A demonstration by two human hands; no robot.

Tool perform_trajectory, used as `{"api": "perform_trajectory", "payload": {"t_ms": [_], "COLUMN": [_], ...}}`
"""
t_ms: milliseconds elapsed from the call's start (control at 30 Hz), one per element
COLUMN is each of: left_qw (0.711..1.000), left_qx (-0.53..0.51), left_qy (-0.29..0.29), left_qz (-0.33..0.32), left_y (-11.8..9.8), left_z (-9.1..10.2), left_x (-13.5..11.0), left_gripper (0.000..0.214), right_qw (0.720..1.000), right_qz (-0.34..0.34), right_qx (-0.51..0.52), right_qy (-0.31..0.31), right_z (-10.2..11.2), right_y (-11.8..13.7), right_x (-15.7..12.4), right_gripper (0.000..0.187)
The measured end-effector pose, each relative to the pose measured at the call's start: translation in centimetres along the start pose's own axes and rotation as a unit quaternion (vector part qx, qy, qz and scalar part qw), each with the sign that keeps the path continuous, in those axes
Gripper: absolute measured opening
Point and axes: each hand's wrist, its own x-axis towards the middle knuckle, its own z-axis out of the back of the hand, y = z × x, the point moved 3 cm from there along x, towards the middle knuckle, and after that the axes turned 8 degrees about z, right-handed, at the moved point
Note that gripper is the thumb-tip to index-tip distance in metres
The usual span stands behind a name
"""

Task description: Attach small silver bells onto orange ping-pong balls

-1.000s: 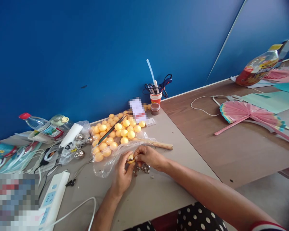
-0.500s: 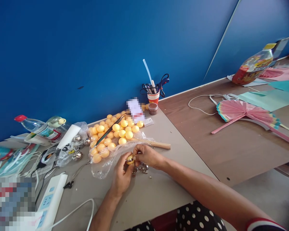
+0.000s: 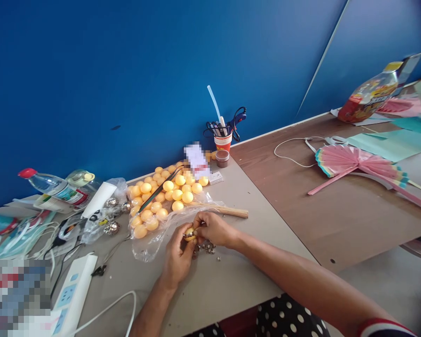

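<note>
My left hand (image 3: 177,255) and my right hand (image 3: 213,228) meet over the grey table (image 3: 217,285), both pinched round one orange ball (image 3: 190,234) with small silver bits on it. A heap of small silver bells (image 3: 206,247) lies just under the hands. Behind them a clear plastic bag (image 3: 150,243) spills several orange balls (image 3: 168,192) across the table, and a bundle of wooden sticks (image 3: 228,211) lies beside my right hand.
A water bottle (image 3: 52,187), larger silver bells (image 3: 111,228), a white power strip (image 3: 73,292) and cables crowd the left. A paper cup of pens and scissors (image 3: 223,140) stands by the blue wall. A pink paper fan (image 3: 354,164) and snack bag (image 3: 372,96) lie on the brown table.
The hands have stayed together on the orange ball, with only small finger shifts. The view has drifted slightly right and up.
</note>
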Motion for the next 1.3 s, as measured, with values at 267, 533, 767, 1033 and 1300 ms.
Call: {"api": "perform_trajectory", "payload": {"t_ms": [267,533,767,1033,1300], "left_qw": [0.997,0.993,0.993,0.994,0.996], "left_qx": [-0.077,-0.108,-0.104,-0.105,-0.073], "left_qy": [-0.028,-0.039,-0.053,-0.039,-0.051], "left_qz": [-0.007,-0.014,-0.010,-0.007,-0.017], "left_y": [-0.9,-1.6,-1.7,-1.6,-1.3], "left_z": [0.8,1.1,1.0,1.3,1.2], "left_x": [0.4,0.5,0.4,0.5,0.6], "left_gripper": [0.041,0.030,0.023,0.022,0.025], "right_qw": [0.985,0.835,0.793,0.809,0.806], "right_qz": [0.098,0.123,0.117,0.129,0.170], "right_qx": [-0.129,-0.519,-0.579,-0.559,-0.557], "right_qy": [0.068,0.132,0.151,0.128,0.106], "right_z": [2.0,0.8,0.5,0.6,0.0], "right_y": [2.4,1.6,1.1,0.5,-0.2], "right_x": [-0.6,-1.3,-1.0,-0.6,-0.3], "right_gripper": [0.004,0.017,0.021,0.018,0.018]}}
